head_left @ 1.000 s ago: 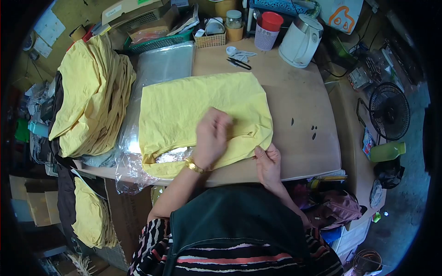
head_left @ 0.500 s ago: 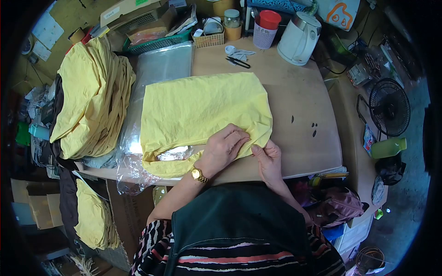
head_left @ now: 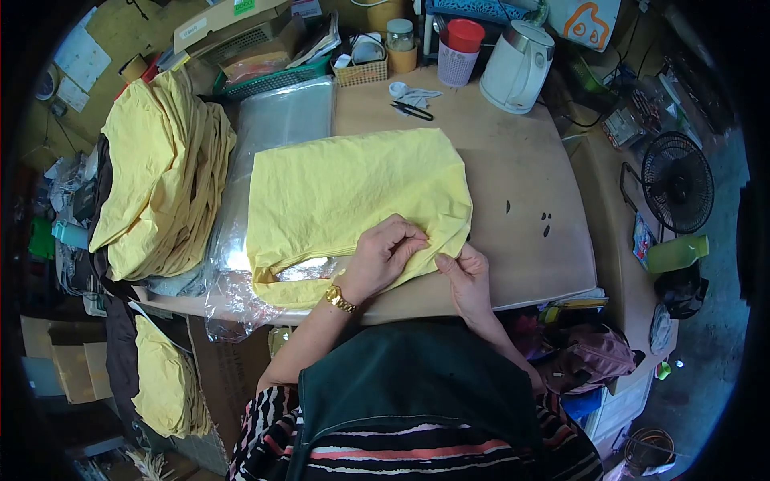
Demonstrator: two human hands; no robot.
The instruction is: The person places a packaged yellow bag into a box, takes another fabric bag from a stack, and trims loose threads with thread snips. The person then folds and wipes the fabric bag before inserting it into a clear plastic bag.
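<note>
Step in hand: yellow cloth (head_left: 337, 184), its surface pinched by your left hand (head_left: 375, 260); edge gripped by your right hand (head_left: 472, 280), just beside. Next move calls for steady fingertips.

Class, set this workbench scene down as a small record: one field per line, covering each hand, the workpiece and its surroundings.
Left hand: left hand, fingertips together at the yellow cloth; watch on the wrist
Right hand: right hand, thumb and fingers at the cloth's near right corner
Workpiece: yellow cloth, spread on the table, partly over clear plastic
To the left: pile of yellow fabric
Beyond the cloth: black snips, white kettle
</note>
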